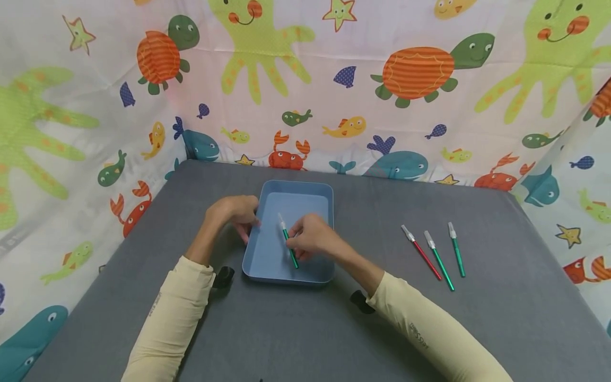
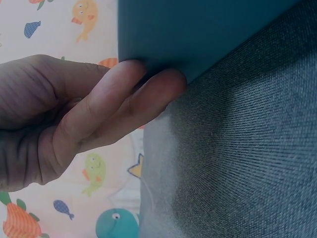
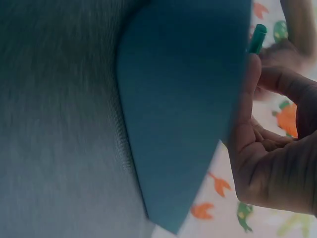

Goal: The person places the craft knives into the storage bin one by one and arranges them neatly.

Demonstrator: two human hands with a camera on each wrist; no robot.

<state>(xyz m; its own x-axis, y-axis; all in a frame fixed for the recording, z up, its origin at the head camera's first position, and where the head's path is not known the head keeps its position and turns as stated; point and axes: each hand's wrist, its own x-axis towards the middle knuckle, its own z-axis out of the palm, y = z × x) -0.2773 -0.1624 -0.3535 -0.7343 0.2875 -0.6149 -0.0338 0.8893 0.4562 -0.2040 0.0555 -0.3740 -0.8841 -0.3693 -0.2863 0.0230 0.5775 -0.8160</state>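
A blue tray (image 1: 272, 265) lies on the grey table, and my left hand (image 1: 239, 211) holds it by its left side. In the left wrist view, fingers (image 2: 106, 96) of that hand touch the tray's outer wall (image 2: 198, 29). Over the tray, my right hand (image 1: 312, 236) pinches a green craft knife (image 1: 293, 257) with a pale, clear-looking cap that points away from me. The right wrist view shows only the green end of the knife (image 3: 258, 37) above the fingers; the tray wall (image 3: 173, 109) hides the rest.
Right of the tray, a red craft knife (image 1: 426, 259) and two green ones, a nearer knife (image 1: 443, 268) and a farther knife (image 1: 458, 255), lie capped on the grey cloth (image 1: 382, 212). A sea-animal curtain (image 1: 310, 79) hangs behind and at both sides.
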